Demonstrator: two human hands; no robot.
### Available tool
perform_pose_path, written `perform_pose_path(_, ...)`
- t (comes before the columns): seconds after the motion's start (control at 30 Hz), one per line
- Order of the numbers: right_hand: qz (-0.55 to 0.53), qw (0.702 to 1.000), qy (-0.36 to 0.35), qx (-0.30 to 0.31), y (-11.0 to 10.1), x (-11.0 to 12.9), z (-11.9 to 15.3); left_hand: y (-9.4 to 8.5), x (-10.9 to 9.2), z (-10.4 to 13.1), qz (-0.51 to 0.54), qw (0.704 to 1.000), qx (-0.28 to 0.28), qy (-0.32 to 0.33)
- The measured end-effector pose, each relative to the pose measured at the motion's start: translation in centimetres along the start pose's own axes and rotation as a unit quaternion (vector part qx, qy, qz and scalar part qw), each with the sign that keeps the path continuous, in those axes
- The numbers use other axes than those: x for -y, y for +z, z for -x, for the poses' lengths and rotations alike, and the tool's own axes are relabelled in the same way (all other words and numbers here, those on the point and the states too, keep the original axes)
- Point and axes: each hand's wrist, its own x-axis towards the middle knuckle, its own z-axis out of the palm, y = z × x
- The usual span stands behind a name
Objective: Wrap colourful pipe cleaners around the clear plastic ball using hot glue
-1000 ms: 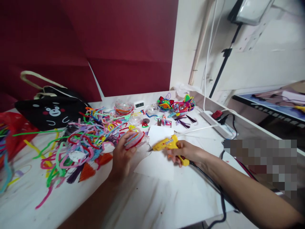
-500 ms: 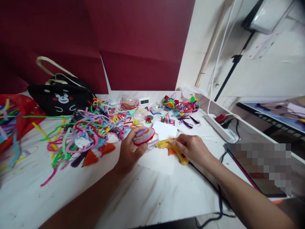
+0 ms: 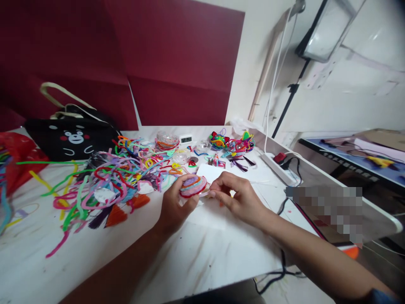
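Holding ball (image 3: 193, 185) over white paper (image 3: 202, 220) with clamped fingers of left hand (image 3: 173, 207); pinching at its right edge with right hand (image 3: 238, 196), cannot tell on what. Seems partly done: coloured strips (image 3: 191, 191) on top, remainder hidden.

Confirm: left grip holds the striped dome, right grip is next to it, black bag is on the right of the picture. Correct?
Bag side is wrong: the head view shows the black bag on the left. Left grip holds the striped dome, right grip next to it.
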Motion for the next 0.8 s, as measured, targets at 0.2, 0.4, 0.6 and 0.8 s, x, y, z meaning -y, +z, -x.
perform_pose_path(0.2,0.078,0.994,-0.077,0.015,0.1,-0.7,0.0,0.0,0.3,-0.1,0.018,1.000,-0.009,0.008)
perform_pose_path(0.4,0.157,0.974,-0.165,0.004,0.3,-1.4,0.1,0.0,0.6,-0.1,0.023,1.000,-0.010,0.004)
perform_pose_path(0.6,0.186,0.966,-0.178,-0.011,0.7,-2.0,0.4,0.0,0.5,-0.1,0.011,1.000,0.003,-0.016)
perform_pose_path(0.8,0.196,0.967,-0.161,-0.019,0.9,-2.4,0.6,0.3,0.7,-0.1,0.015,1.000,0.004,-0.021)
